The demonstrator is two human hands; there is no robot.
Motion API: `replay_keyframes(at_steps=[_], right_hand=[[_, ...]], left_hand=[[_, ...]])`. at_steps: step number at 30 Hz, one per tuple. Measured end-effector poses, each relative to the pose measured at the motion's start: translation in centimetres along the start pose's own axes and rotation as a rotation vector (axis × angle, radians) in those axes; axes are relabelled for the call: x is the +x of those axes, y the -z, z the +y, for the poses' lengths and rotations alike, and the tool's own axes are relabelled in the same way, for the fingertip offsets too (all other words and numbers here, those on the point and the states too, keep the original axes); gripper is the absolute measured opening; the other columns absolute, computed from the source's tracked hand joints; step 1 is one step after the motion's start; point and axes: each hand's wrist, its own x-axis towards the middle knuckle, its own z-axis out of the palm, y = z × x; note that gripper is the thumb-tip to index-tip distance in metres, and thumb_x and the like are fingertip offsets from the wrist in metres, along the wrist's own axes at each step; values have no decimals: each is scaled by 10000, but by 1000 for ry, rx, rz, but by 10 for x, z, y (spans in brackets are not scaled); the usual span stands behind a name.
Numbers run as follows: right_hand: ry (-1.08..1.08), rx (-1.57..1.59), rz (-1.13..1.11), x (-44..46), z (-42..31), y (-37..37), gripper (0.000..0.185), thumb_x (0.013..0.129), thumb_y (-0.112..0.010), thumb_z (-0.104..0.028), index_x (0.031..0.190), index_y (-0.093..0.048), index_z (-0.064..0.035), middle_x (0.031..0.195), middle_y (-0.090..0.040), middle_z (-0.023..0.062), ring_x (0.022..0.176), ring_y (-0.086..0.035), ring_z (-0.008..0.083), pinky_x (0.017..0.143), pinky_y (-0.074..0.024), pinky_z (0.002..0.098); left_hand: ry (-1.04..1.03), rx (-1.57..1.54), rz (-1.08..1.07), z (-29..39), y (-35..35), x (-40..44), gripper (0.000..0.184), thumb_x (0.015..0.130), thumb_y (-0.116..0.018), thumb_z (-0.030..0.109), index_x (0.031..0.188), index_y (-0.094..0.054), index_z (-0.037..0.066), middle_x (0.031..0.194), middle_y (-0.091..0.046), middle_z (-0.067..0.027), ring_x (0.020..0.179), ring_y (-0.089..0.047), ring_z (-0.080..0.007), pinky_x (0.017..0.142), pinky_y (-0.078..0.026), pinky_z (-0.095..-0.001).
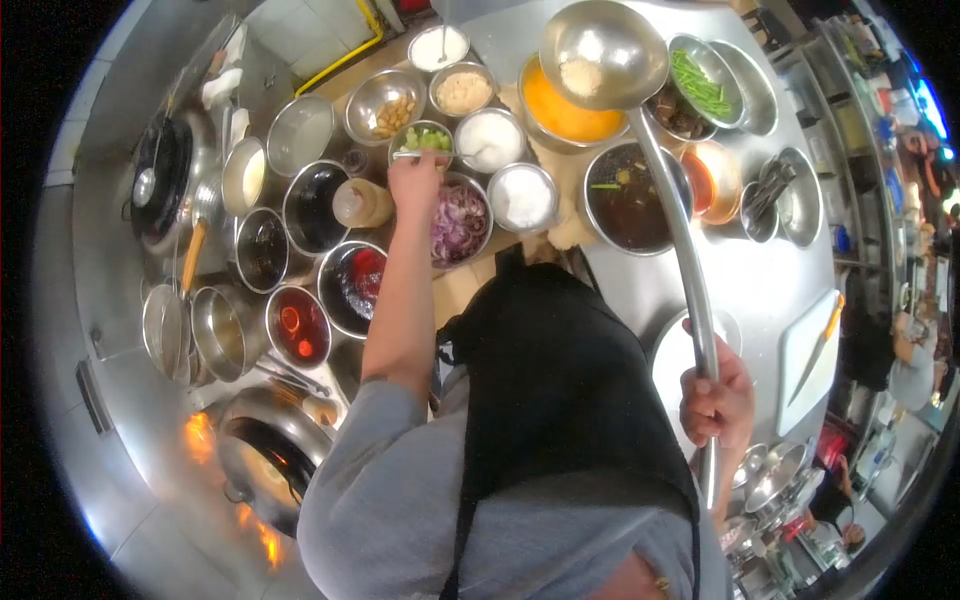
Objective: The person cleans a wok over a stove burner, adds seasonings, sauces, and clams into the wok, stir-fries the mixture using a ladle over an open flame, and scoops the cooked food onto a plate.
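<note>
My right hand [717, 395] is closed around the long handle of a big steel ladle [672, 190]. The ladle's cup is above the bowl of orange liquid [568, 108], and a small heap of pale minced stuff [581, 77] lies in it. My left hand [414, 182] reaches out to a small bowl of chopped green vegetable [425, 138]. Its fingers are closed at the near rim, and what they grip is hidden. Just below that hand stands a bowl of sliced red onion [461, 222]. Two bowls of white powder [524, 198] are to its right.
On the left, flames [268, 545] show beside a wok [265, 460]. Pots of dark and red sauce [298, 327] and a capped bottle [362, 203] crowd near my left forearm. A knife [826, 335] lies on a white cutting board [808, 362] at right. Other people are at the far right.
</note>
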Motion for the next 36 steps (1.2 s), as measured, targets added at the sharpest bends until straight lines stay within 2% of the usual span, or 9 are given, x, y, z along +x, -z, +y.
replay_keyframes(at_steps=[9,13,18,23,29,31,33,34,36], right_hand=[[-20,-181,28,14,-4,-20,625,827,-523,38,1438,-407,-32,552,-389,-19,340,-347,59,300,-282,229],[-23,-238,6,23,-3,-16,603,840,-532,25,1429,-434,-61,556,-401,-21,349,-352,62,311,-295,226],[-39,-306,-74,16,-6,-11,580,869,-552,9,1432,-437,-69,564,-418,-27,365,-360,56,325,-313,221],[2,-239,-219,-8,1,12,570,897,-576,-2,1442,-420,-57,561,-432,-22,385,-380,50,347,-314,210],[-35,-297,-525,-12,-6,32,595,921,-564,-23,1478,-354,-54,576,-444,-10,379,-396,64,354,-344,222],[-83,-292,-560,-10,-4,28,585,927,-553,-25,1477,-354,-52,584,-430,-9,379,-386,65,351,-336,224],[-151,-324,-639,-4,0,14,578,930,-538,-29,1475,-348,-54,589,-416,-9,383,-380,67,352,-336,227],[-175,-349,-690,-4,3,7,575,930,-528,-32,1473,-342,-57,590,-409,-10,386,-378,69,355,-339,229],[-254,-427,-729,-7,10,-18,585,918,-510,-30,1474,-332,-61,591,-391,-6,381,-367,75,353,-334,230]], left_hand=[[-172,-132,0,83,6,15,291,936,-608,226,878,-716,-38,665,-649,-58,532,-528,-94,503,-414,-291],[-478,-2,14,154,5,3,288,927,-603,263,935,-718,-1,688,-677,-100,581,-614,-194,574,-468,-344],[-868,412,139,102,5,3,239,895,-618,242,991,-698,39,834,-700,-178,767,-677,-347,694,-518,-427],[-507,548,53,-26,-45,19,246,874,-620,209,890,-697,-24,841,-683,-243,823,-672,-404,738,-517,-467],[-418,399,88,-20,-34,5,331,848,-676,245,1017,-666,-40,844,-700,-224,824,-689,-371,736,-530,-444],[-155,325,8,40,-2,-98,300,863,-649,238,1032,-674,-8,843,-702,-189,785,-695,-284,715,-540,-403],[-336,186,-44,-13,14,-135,312,867,-638,253,1066,-681,17,843,-700,-130,750,-674,-220,699,-534,-359],[-341,463,-31,-18,29,-174,348,893,-664,256,1146,-648,18,949,-713,-161,851,-692,-239,762,-548,-359],[-127,370,-162,-59,57,-237,348,878,-679,267,1146,-668,47,968,-717,-153,873,-695,-239,785,-546,-380]])
